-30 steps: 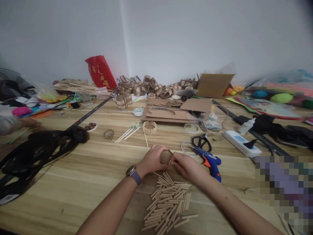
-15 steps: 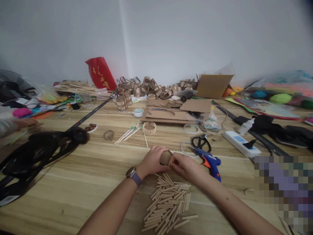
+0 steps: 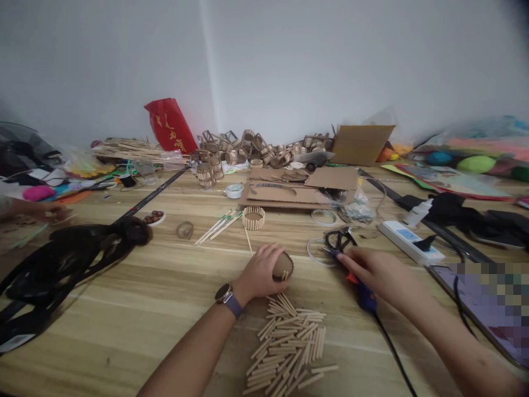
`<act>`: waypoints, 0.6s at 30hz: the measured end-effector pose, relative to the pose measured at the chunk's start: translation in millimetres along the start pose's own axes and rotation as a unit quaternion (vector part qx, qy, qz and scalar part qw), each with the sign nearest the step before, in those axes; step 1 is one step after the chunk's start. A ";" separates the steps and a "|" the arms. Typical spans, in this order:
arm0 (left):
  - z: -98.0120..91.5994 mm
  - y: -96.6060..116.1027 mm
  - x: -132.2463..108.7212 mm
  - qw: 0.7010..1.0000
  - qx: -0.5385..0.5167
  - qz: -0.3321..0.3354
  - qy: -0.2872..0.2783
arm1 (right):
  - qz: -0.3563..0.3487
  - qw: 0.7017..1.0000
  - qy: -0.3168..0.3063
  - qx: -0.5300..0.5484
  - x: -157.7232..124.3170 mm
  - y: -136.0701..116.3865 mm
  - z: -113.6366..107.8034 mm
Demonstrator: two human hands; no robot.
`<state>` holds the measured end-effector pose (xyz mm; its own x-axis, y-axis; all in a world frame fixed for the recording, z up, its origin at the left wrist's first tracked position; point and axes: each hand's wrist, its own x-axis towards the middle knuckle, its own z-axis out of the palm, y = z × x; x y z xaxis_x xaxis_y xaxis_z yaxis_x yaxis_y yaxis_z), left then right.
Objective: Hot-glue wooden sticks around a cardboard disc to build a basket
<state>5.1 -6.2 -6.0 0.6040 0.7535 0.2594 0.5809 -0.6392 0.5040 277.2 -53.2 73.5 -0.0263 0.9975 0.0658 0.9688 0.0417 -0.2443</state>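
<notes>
Cluttered wooden worktable (image 3: 124, 309): left hand (image 3: 260, 273) gripping unfinished cardboard ring (image 3: 283, 266); right hand (image 3: 378, 270) closing on glue gun (image 3: 366, 295); loose sticks (image 3: 287, 344) unused.

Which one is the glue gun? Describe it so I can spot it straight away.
On the wooden table, look right of the pile of short wooden sticks to the right hand lying over the glue gun. It is the only blue tool there, with an orange trigger and a black cord; the black scissors lie just beyond it.
</notes>
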 end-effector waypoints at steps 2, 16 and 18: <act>0.8 0.3 0.5 1.000 -0.002 0.002 0.004 | 0.065 0.996 -0.038 -0.056 -6.0 14.5 -0.6; -1.5 3.0 1.0 0.999 -0.026 0.008 0.033 | 0.120 0.972 0.000 0.200 -17.9 28.1 21.3; -1.7 2.4 1.1 0.999 -0.031 0.005 0.039 | 0.119 0.937 0.000 0.329 -21.7 19.8 21.0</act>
<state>6.2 -6.7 -3.1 0.5640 0.7579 0.3279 0.5380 -0.6385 0.5504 291.8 -72.8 47.0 0.1711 0.9830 -0.0670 0.5855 -0.1561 -0.7955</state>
